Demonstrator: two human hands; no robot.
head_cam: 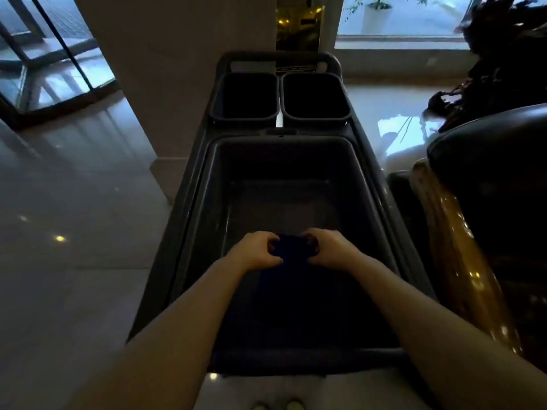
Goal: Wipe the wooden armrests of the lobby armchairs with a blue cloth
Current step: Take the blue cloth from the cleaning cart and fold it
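A dark blue cloth (291, 250) is bunched between both my hands over the big tub (204, 184) of a grey cleaning cart. My left hand (257, 250) grips the cloth's left side and my right hand (329, 247) grips its right side, fingers curled around it. More of the cloth hangs down in shadow below my hands. To the right stands a dark armchair (497, 161) with a glossy wooden armrest (444, 232) running along its near side, well apart from my hands.
Two small dark bins (245, 113) (316, 113) sit at the cart's far end. A pale pillar (165, 84) stands left of the cart, glass doors (44, 63) further left. A dark plant (503, 54) rises behind the armchair. Polished floor (74, 202) spreads to the left.
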